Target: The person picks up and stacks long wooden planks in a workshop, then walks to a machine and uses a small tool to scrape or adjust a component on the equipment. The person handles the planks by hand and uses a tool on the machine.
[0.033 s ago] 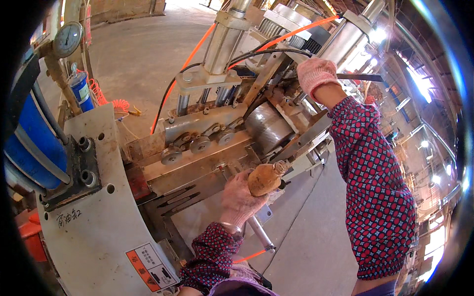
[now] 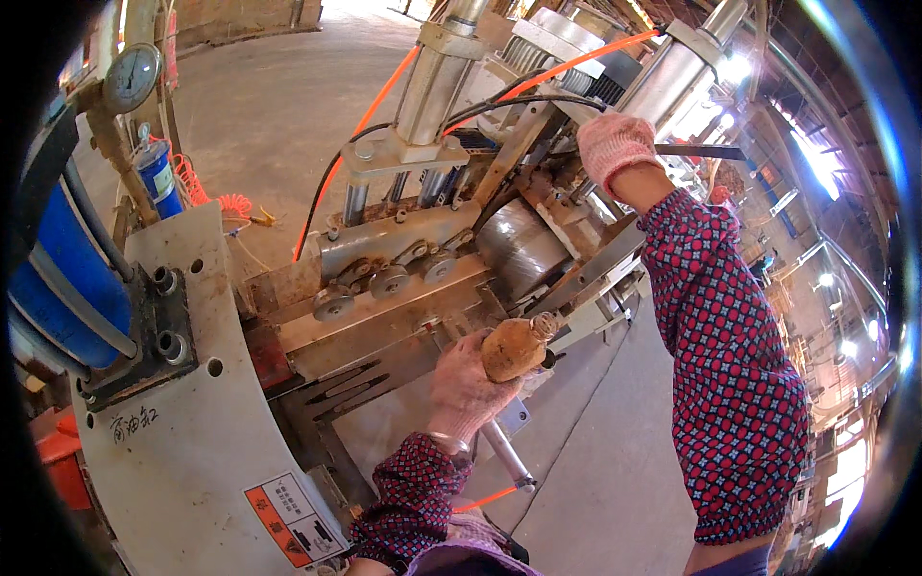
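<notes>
**Concrete-floored workshop: two gloved hands at a steel machine**

A smooth grey concrete floor spread through a large workshop, showing at 10 o'clock and again at 5 o'clock. Bright lights glared along the far side at 2 and 3 o'clock.

The machine filled the middle and left. At 8 o'clock stood a pale grey steel plate with round holes; bolted to it at 9 o'clock was a thick blue cylinder. A round white-faced dial gauge sat at 10 o'clock. At 12 o'clock rose a silver metal cylinder, with a thin bright-orange tube beside it. Near the centre, toward 9 o'clock, three small round metal discs stood in a slanting row; toward 2 o'clock lay a broad, shiny metal roller.

Just off centre at 5 o'clock was a tan, bottle-shaped object with a clear ringed neck, tilted toward 2 o'clock. The left hand, in a pale pink knitted glove, closed around its lower side, fingertips hidden.

Between 1 and 2 o'clock, well apart from it, the right hand, also in a pink glove, was raised. A flat dark metal bar jutted from beside it toward 3 o'clock. Its fingers faced away, so whether it gripped the bar could not be told.
</notes>
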`<state>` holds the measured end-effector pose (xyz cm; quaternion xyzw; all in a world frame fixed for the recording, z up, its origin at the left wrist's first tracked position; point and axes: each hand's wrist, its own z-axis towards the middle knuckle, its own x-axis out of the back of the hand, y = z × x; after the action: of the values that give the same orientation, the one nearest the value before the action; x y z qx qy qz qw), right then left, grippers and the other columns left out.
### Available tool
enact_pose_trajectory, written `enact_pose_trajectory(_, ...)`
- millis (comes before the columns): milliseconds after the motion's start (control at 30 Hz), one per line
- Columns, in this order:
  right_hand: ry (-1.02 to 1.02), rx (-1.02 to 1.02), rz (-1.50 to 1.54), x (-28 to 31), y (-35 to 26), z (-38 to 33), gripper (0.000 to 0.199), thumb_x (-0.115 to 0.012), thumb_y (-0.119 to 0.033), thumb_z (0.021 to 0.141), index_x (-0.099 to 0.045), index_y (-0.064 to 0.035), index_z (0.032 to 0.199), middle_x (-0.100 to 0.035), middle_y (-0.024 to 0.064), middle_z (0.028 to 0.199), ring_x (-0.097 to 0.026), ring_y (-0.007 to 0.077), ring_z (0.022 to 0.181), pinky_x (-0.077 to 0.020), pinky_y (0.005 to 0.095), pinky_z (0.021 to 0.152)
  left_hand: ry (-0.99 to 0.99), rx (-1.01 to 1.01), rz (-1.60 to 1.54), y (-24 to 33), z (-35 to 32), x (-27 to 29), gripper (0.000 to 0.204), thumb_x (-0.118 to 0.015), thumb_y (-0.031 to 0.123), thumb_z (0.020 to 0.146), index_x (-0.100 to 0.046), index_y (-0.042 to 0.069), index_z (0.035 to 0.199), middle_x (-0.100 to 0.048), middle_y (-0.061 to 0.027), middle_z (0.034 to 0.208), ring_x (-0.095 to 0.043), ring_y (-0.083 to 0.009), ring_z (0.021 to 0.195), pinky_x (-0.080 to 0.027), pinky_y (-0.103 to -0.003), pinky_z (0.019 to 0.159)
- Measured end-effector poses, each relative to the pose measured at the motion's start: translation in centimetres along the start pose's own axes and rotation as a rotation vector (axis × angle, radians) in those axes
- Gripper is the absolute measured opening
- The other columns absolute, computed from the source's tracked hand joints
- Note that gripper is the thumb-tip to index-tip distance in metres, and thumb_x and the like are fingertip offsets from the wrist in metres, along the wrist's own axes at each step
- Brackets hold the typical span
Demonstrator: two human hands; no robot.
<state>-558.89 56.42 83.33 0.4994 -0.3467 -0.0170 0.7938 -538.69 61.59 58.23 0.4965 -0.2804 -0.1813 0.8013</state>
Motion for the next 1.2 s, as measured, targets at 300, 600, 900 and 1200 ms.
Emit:
enact_pose_trajectory(300,-0.068,-0.111,0.242,1.9,4.5,-8.7,0.019,-0.055,-0.012,0.082,-0.071,-0.0045,0.09,-0.07,0.0142,0.095,-0.068,0.0329,0.091,-0.0555,0.0421,0.075,-0.018,0.098,-0.074,-1.8,0.6,-0.9,0.056,-0.08,0.032,0.06,-0.06,0.007,0.106,-0.065,-0.0151,0.1,-0.064,-0.0339,0.091,-0.052,-0.041,0.081)
enact_pose_trajectory(600,-0.12,-0.359,1.036,-7.1,10.8,-30.0,0.018,-0.059,-0.024,0.085,-0.069,-0.0109,0.092,-0.065,0.014,0.079,-0.064,0.0325,0.078,-0.0498,0.04,0.067,-0.194,0.105,0.035,-2.1,2.1,-1.7,0.081,-0.086,0.03,0.055,-0.05,0.002,0.122,-0.062,-0.0105,0.113,-0.061,-0.0219,0.104,-0.049,-0.033,0.091)
enact_pose_trajectory(900,-0.105,-0.155,1.041,-11.4,14.7,-40.4,0.016,-0.066,-0.023,0.078,-0.07,-0.0134,0.09,-0.062,0.0077,0.073,-0.063,0.0271,0.07,-0.0483,0.0381,0.06,-0.277,0.069,0.155,-0.6,0.0,-4.1,0.082,-0.087,0.031,0.056,-0.048,0.006,0.123,-0.058,-0.0089,0.118,-0.058,-0.0221,0.108,-0.048,-0.033,0.095)
enact_pose_trajectory(1200,-0.003,0.121,0.593,-13.5,17.9,-40.9,0.007,-0.062,-0.026,0.08,-0.064,-0.0204,0.077,-0.054,0.0012,0.062,-0.059,0.0225,0.06,-0.0446,0.0374,0.054,-0.26,-0.557,0.514,5.8,-2.8,-7.6,0.061,-0.084,0.036,0.057,-0.059,0.016,0.109,-0.065,-0.0063,0.105,-0.063,-0.0273,0.098,-0.047,-0.042,0.093)
